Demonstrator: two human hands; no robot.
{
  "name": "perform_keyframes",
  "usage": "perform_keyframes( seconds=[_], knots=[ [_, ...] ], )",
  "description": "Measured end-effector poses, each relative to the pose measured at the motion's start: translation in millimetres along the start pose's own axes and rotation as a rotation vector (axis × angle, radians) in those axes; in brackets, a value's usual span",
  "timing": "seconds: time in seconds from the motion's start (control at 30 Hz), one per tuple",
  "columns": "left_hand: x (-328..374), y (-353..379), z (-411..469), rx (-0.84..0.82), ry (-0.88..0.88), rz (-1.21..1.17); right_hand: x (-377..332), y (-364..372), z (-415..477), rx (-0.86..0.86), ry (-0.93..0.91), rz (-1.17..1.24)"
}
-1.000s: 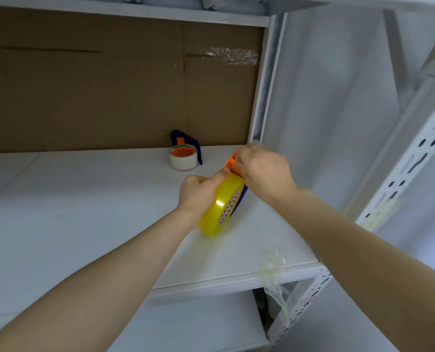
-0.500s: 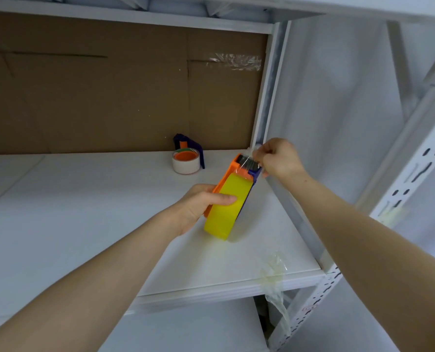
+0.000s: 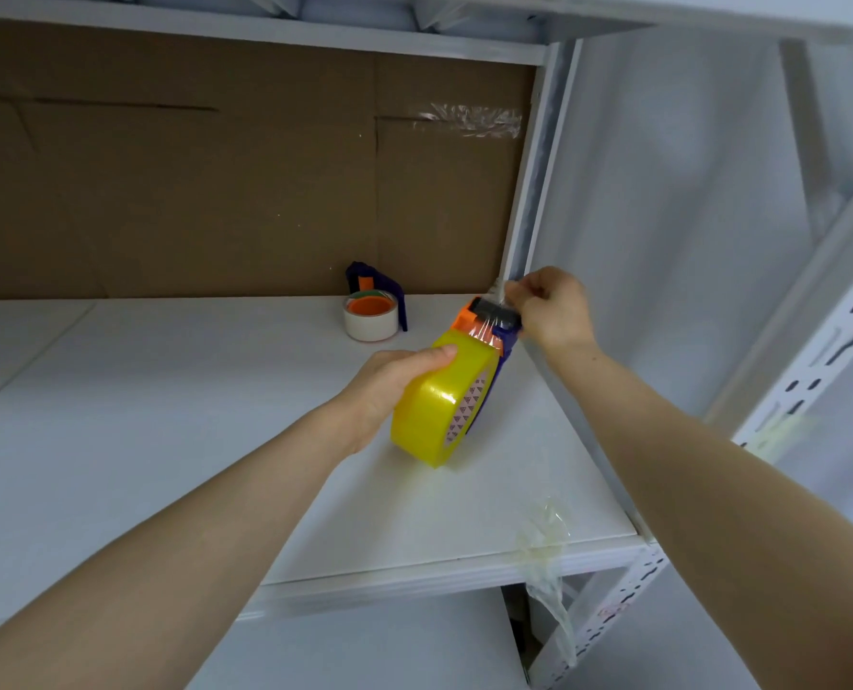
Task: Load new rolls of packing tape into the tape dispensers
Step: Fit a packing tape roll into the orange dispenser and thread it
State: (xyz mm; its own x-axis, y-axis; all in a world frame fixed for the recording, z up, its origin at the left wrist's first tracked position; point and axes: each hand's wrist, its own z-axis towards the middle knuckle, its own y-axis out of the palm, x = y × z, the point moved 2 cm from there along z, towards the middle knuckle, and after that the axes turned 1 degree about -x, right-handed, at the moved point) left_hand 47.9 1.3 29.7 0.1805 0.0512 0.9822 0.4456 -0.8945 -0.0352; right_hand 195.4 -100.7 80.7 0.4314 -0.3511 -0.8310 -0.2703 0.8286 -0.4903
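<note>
The yellow tape roll [image 3: 432,410] is held low over the white shelf [image 3: 165,415], near its right edge, and it is already seated in the orange and blue tape dispenser [image 3: 501,341]. The roll is gripped by the left hand [image 3: 389,385] — the fingers [image 3: 439,352] are curled round it, with one laid on its top rim. The long axis of the dispenser is tilted up and away, from the roll at the near, low end to the black roller [image 3: 496,315] at the far, high end. The right hand [image 3: 551,313] is nearer to that top end, and its fingers are pinched shut on the loose tape end [image 3: 498,297], which is drawn over the roller. So the tape lies up and to the right of the roll, and the next pull is judged to go along that same line — away from the left hand.

The roll is smooth, shiny and see-through yellow, round like a thick wheel, with a paper core marked in small triangles. The tape end is thin, clear and crinkled. The dispenser looks like hard plastic. A second dispenser [image 3: 360,273] with a white roll [image 3: 370,326] is seen at the back, well apart
</note>
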Motion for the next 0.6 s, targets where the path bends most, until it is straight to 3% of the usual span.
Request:
perform_keyframes(
  seconds=[0.3, 0.6],
  knots=[
    [1, 5, 1, -0.024, 0.037, 0.008, -10, -1, 5, 0.171, -0.116, -0.001],
    [1, 7, -1, -0.070, 0.061, 0.023, -7, -6, 15, 0.116, -0.032, -0.025]
  ],
)
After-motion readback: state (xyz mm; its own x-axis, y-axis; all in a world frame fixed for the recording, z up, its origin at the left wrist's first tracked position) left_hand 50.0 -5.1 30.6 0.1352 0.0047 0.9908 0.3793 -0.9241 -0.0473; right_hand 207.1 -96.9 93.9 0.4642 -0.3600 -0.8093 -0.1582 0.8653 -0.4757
